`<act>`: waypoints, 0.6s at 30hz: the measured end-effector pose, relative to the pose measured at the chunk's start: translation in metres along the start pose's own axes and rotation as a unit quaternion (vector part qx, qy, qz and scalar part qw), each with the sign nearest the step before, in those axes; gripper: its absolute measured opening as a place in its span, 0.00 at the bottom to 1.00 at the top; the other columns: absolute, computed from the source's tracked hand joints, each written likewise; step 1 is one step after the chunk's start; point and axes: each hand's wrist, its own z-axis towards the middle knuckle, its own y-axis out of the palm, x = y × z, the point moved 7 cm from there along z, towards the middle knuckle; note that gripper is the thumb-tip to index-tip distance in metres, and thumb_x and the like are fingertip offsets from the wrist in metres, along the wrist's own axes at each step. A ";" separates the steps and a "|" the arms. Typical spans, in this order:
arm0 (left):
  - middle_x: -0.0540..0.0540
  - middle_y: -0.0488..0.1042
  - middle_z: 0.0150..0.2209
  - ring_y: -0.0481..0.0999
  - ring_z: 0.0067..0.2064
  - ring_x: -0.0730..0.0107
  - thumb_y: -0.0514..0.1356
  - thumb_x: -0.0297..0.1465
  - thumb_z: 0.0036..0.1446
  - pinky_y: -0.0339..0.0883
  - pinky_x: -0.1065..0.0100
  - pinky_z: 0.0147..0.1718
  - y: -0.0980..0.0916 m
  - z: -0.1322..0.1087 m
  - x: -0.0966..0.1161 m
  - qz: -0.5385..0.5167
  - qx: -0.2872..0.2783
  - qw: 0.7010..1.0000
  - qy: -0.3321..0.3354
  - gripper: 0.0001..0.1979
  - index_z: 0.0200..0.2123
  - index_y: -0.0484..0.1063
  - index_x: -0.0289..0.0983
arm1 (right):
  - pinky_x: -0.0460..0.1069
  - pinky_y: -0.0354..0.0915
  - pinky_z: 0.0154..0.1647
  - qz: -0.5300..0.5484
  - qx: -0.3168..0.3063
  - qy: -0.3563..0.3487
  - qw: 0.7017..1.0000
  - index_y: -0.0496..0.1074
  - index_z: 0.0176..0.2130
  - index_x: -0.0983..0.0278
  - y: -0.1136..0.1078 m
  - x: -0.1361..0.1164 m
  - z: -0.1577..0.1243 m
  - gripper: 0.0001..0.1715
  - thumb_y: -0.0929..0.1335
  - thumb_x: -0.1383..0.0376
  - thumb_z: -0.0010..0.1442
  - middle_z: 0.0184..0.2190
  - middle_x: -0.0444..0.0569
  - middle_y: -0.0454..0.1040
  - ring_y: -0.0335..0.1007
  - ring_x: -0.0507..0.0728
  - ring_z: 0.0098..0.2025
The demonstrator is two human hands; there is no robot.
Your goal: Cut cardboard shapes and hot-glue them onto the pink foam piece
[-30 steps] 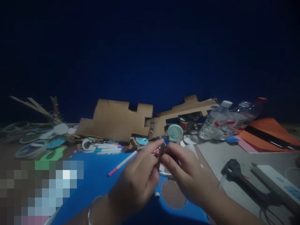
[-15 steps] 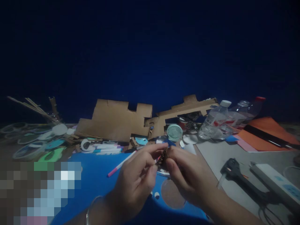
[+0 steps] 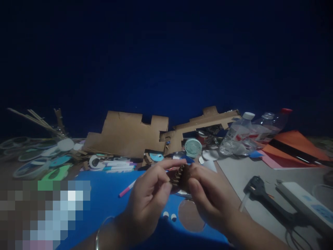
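Note:
A small brown piece of corrugated cardboard [image 3: 183, 178] is pinched between my two hands, its wavy ridges showing. My left hand [image 3: 153, 194] grips its left side with thumb and fingers. On the right side, my right hand [image 3: 208, 191] closes its thumb and bent fingers on the piece. Below them, on the blue sheet [image 3: 104, 194], lie a round cardboard disc [image 3: 191, 216] and two small white pieces [image 3: 169, 216]. A marker with a pink cap [image 3: 127, 189] lies left of my left hand.
Behind stand cut cardboard sheets [image 3: 130, 133], a mint-green fan [image 3: 193, 148] and clear plastic bottles [image 3: 238, 133]. At right are a black glue gun [image 3: 270, 201], a white power strip [image 3: 309, 199] and orange paper [image 3: 296, 147]. Tape rolls [image 3: 31, 168] and several markers [image 3: 118, 165] lie left.
The cardboard piece has turned between my fingers and shows more of its ridged edge and brown face. My hands have moved slightly apart.

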 end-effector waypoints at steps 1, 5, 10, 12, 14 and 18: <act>0.47 0.66 0.53 0.71 0.51 0.61 0.48 0.26 0.62 0.74 0.60 0.42 0.000 0.000 -0.001 -0.014 0.002 1.000 -0.003 0.09 0.28 0.61 0.39 | 0.46 0.59 0.23 0.004 0.006 -0.001 1.000 0.62 0.25 0.63 0.000 0.000 0.000 0.13 0.57 0.70 0.59 0.21 0.45 0.65 0.62 0.51 0.24; 0.47 0.65 0.54 0.70 0.51 0.60 0.49 0.28 0.61 0.74 0.58 0.41 -0.001 0.001 -0.004 -0.076 0.015 0.997 -0.020 0.09 0.28 0.62 0.39 | 0.45 0.58 0.22 0.033 0.029 -0.006 0.999 0.62 0.25 0.63 -0.002 0.000 -0.002 0.14 0.57 0.69 0.60 0.21 0.45 0.65 0.62 0.51 0.24; 0.46 0.68 0.51 0.69 0.50 0.60 0.52 0.27 0.59 0.75 0.63 0.37 -0.002 0.002 -0.012 -0.166 0.081 0.980 -0.074 0.09 0.26 0.63 0.37 | 0.46 0.58 0.23 0.066 0.050 -0.001 0.997 0.61 0.25 0.63 -0.002 0.003 -0.005 0.15 0.57 0.66 0.63 0.21 0.44 0.64 0.61 0.51 0.24; 0.48 0.68 0.50 0.70 0.48 0.63 0.53 0.27 0.58 0.75 0.66 0.35 0.000 0.002 -0.014 -0.203 0.089 0.971 -0.092 0.09 0.25 0.64 0.36 | 0.47 0.58 0.24 0.100 0.055 0.008 0.993 0.62 0.26 0.62 -0.001 0.007 -0.007 0.15 0.57 0.64 0.63 0.22 0.45 0.65 0.61 0.52 0.24; 0.48 0.68 0.50 0.72 0.44 0.67 0.54 0.27 0.58 0.74 0.68 0.33 0.002 0.003 -0.013 -0.228 0.086 0.965 -0.100 0.08 0.25 0.64 0.36 | 0.48 0.59 0.26 0.145 0.067 0.030 0.987 0.62 0.26 0.62 0.001 0.013 -0.010 0.15 0.57 0.62 0.64 0.22 0.45 0.64 0.61 0.52 0.25; 0.47 0.70 0.46 0.74 0.36 0.73 0.54 0.27 0.57 0.73 0.72 0.29 -0.001 0.006 -0.015 -0.254 0.112 0.952 -0.128 0.07 0.26 0.64 0.34 | 0.48 0.60 0.26 0.235 0.105 0.055 0.965 0.65 0.27 0.61 0.005 0.023 -0.017 0.17 0.58 0.61 0.64 0.23 0.46 0.63 0.60 0.53 0.26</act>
